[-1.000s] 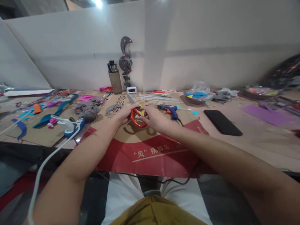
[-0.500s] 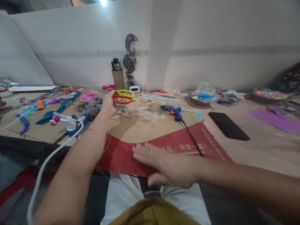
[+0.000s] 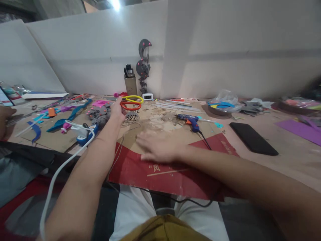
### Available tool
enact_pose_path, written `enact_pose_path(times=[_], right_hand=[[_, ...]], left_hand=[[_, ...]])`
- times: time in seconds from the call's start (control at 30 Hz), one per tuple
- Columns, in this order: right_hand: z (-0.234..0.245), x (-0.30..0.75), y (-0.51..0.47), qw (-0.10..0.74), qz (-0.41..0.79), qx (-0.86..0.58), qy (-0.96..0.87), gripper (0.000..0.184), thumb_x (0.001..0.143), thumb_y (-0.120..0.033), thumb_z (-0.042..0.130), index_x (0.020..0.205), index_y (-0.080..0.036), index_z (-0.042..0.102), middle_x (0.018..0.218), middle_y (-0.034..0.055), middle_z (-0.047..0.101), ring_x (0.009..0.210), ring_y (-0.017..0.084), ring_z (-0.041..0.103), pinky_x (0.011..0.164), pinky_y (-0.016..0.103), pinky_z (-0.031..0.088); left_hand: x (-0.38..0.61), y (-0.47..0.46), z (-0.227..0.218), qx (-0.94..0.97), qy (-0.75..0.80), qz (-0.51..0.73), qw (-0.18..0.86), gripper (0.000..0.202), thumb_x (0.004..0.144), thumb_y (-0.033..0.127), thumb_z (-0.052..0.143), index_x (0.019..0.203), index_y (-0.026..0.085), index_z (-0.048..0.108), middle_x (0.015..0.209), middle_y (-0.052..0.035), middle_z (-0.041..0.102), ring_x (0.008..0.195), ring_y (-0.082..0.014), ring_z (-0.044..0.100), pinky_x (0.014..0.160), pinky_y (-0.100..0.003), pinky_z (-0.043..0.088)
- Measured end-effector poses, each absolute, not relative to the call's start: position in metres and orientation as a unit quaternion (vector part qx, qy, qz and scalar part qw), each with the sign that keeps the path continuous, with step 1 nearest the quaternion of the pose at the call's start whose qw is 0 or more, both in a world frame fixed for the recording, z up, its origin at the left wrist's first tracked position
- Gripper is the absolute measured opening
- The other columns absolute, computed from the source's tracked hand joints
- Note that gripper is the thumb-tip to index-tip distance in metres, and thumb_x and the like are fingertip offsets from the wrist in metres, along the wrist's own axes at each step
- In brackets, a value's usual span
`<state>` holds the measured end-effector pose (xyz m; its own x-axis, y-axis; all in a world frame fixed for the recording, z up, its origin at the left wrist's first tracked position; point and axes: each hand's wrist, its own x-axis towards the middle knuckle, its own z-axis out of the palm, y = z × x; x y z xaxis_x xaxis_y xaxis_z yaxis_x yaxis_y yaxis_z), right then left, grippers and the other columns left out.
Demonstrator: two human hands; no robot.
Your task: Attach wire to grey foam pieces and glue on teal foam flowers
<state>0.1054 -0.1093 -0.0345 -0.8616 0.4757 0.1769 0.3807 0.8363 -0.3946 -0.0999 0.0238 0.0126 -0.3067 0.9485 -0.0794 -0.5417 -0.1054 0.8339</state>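
My left hand [image 3: 118, 109] is closed on a pair of scissors [image 3: 131, 106] at the far side of the cardboard. Their yellow and red handle loops point right, and the fingers hide most of the blades. My right hand [image 3: 157, 146], smeared by motion, is stretched out flat with nothing in it, low over the red and brown cardboard [image 3: 140, 172]. Whether it touches the board I cannot tell. Beyond it, a blue glue gun [image 3: 192, 122] lies on its side with a glue stick in its back. Bits of thread [image 3: 131, 117] lie beside my left hand.
At the right are a black phone [image 3: 253, 138] and a dish with plastic wrap [image 3: 222, 106]. A bottle [image 3: 130, 82] and a moon-shaped hanging ornament [image 3: 144, 65] stand by the partition. A power strip [image 3: 86, 134] with a white cable sits left. Another person's hand [image 3: 5, 115] shows at the far left.
My right hand has swept forward and left, from the near red part of the cardboard toward its brown middle. My left hand still grips the scissors. The view has shifted slightly.
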Motion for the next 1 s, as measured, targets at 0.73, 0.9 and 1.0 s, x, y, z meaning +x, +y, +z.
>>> enact_pose_path(times=[0.73, 0.9, 1.0], right_hand=[[-0.030, 0.141, -0.078, 0.382, 0.221, -0.506, -0.741, 0.067, 0.075, -0.017, 0.054, 0.139, -0.017, 0.037, 0.112, 0.0119, 0.066, 0.097, 0.024, 0.063, 0.089, 0.040, 0.048], [-0.040, 0.162, -0.065, 0.355, 0.254, -0.578, -0.689, 0.060, 0.073, -0.024, 0.057, 0.132, -0.021, 0.046, 0.098, 0.0075, 0.069, 0.075, 0.020, 0.065, 0.069, 0.032, 0.050], [-0.037, 0.170, -0.067, 0.290, 0.234, -0.601, -0.707, 0.059, 0.074, -0.031, 0.060, 0.130, -0.021, 0.049, 0.100, 0.0098, 0.070, 0.079, 0.022, 0.066, 0.068, 0.031, 0.048]], left_hand=[[-0.020, -0.030, -0.018, 0.507, 0.357, 0.405, 0.672, 0.049, 0.078, 0.064, 0.057, 0.073, 0.016, 0.056, 0.046, 0.0085, 0.030, 0.032, -0.0031, 0.024, 0.033, -0.016, 0.016], [-0.051, -0.016, 0.002, 0.532, 0.358, 0.462, 0.612, 0.038, 0.083, 0.049, 0.061, 0.087, 0.012, 0.061, 0.050, 0.0111, 0.020, 0.036, -0.0022, 0.014, 0.035, -0.015, 0.008], [-0.066, -0.009, 0.007, 0.552, 0.331, 0.478, 0.597, 0.025, 0.079, 0.034, 0.069, 0.087, 0.012, 0.061, 0.052, 0.0105, 0.023, 0.037, -0.0019, 0.017, 0.035, -0.014, 0.010]])
